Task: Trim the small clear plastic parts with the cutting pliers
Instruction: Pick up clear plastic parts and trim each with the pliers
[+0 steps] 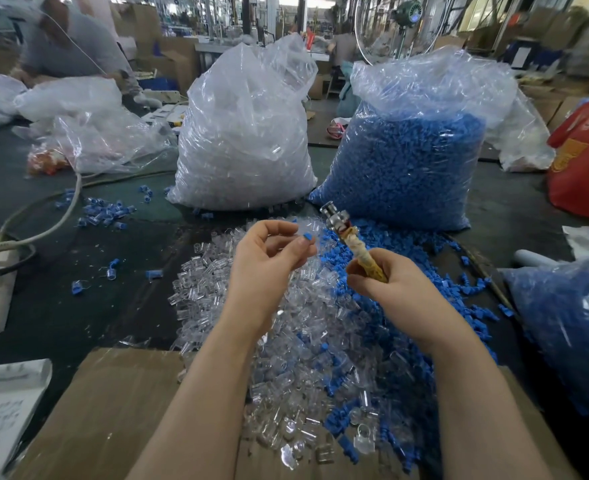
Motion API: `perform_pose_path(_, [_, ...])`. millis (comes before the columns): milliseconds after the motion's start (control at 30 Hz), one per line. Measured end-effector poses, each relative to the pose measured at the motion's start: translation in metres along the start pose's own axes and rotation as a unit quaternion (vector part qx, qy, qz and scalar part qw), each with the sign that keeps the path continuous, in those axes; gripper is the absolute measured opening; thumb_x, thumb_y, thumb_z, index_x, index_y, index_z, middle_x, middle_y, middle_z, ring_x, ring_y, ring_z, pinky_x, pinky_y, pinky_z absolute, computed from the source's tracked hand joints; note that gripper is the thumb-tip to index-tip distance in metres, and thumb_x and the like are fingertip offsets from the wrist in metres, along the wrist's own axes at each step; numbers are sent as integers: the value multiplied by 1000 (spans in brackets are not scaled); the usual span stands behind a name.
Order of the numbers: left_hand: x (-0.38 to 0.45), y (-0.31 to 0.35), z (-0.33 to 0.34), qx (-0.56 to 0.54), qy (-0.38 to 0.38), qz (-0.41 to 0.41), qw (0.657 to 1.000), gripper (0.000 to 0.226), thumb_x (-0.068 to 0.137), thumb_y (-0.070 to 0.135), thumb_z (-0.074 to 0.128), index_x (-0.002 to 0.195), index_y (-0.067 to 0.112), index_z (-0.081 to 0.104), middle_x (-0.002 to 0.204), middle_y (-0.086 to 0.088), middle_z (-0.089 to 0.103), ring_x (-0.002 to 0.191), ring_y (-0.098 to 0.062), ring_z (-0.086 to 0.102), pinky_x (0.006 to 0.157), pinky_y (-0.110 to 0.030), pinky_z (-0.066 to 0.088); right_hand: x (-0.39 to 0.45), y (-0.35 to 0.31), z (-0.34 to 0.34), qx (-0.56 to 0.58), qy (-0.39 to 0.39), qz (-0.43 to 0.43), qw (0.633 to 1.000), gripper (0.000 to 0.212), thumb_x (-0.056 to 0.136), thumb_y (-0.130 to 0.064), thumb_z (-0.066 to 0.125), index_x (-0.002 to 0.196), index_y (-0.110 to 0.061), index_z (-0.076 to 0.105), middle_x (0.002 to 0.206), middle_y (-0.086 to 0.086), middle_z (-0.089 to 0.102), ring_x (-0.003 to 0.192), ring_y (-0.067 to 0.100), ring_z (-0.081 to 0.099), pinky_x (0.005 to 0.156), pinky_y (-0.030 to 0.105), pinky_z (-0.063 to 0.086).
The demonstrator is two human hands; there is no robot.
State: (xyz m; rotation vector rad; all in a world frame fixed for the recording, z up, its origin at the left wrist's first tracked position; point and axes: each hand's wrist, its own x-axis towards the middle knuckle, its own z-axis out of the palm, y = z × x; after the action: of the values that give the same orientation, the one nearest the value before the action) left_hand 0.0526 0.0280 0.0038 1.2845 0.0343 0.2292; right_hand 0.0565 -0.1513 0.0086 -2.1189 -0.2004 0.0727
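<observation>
Overhead, I looked down on a dark green table [78, 306] in a busy workshop, with a brown cardboard sheet [113, 410] at its near edge under my forearms. Beyond the grip stood two tall clear bags: the one [244, 133] past my left hand was packed with clear plastic parts, the one [411, 161] past my right hand with blue parts. Below both hands spread a loose heap of clear parts [286, 323], and blue parts [390, 306] were mixed along its right side. More blue pieces [106, 209] lay scattered well to the left of the grip, near a white cable [43, 230].

My left hand [269, 261] was raised, its thumb and forefinger pinching a small blue piece [307, 236]; whether a clear part sat with it I could not tell. My right hand [390, 282] was curled round the taped handle of a tool [348, 240] whose metal head pointed up and away, just beside the pinched piece and not touching it.
</observation>
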Motion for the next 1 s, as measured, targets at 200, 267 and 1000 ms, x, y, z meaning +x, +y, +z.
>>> perform_pose_path(200, [-1, 1, -1, 41, -4, 30, 999, 15, 91, -2, 64, 100, 9, 59, 83, -4, 74, 82, -14, 73, 80, -27, 60, -3, 2, -3, -54, -65, 3, 996, 14, 90, -24, 67, 100, -18, 59, 99, 19, 62, 92, 41, 60, 81, 51, 50])
perform_pose_path(267, [0, 1, -1, 61, -5, 39, 997, 16, 91, -2, 64, 98, 12, 59, 82, -3, 73, 80, -12, 72, 81, -27, 59, -2, 2, -3, -58, -74, 2, 996, 19, 88, -24, 68, 101, -15, 57, 100, 23, 60, 82, 39, 57, 76, 50, 47])
perform_pose_path(1000, [0, 6, -4, 104, -8, 31, 994, 20, 88, 7, 71, 104, 15, 61, 82, 0, 77, 74, -10, 71, 72, -21, 58, -1, 2, 1, -190, -55, -30, 980, 19, 87, -13, 59, 89, -26, 44, 79, 4, 53, 63, 19, 46, 56, 34, 35])
